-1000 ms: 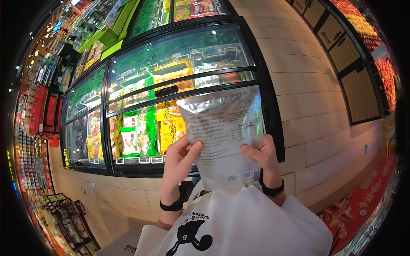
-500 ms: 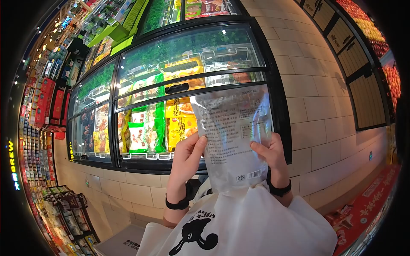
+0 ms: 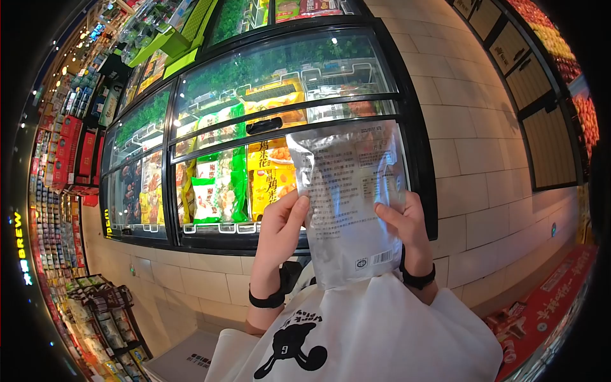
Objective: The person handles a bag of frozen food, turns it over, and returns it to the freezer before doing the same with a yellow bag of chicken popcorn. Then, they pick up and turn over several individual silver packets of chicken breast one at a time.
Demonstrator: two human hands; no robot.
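A silvery plastic food bag with dense printed text and a barcode is held upright in front of my chest. Gripping its left edge is my left hand, thumb on the printed face and fingers behind. My right hand pinches the right edge the same way, its thumb pressed on the face. Behind the bag stands a glass-topped freezer. Inside it, green-and-white bags and yellow bags show through the glass, left of the bag I hold.
Tiled floor runs along the freezer's right side. Packed store shelves line the left, with a snack rack lower down. Wooden-fronted cabinets and a red printed panel are on the right.
Both hands keep their hold on the bag. The bag's surface glare and tilt have shifted slightly, and the view has moved a little.
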